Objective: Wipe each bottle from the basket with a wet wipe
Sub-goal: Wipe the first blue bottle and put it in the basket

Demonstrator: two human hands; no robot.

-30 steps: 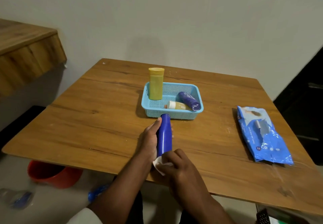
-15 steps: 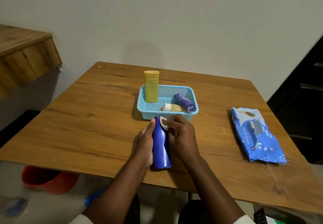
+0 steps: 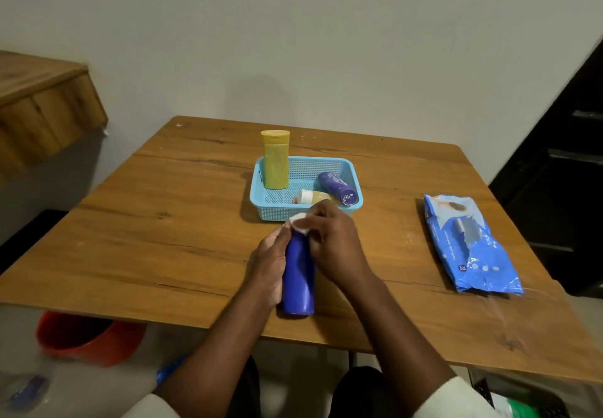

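Hands (image 3: pixel 306 251) around blue bottle (image 3: pixel 298 279), wipe (image 3: pixel 298 223) atop.

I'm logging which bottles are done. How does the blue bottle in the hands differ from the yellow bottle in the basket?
The blue bottle is out of the basket, on the table, gripped by the left hand; the yellow bottle stands untouched inside it. The right hand presses a wet wipe to the blue bottle's top; nothing touches the yellow one. Both stand upright.
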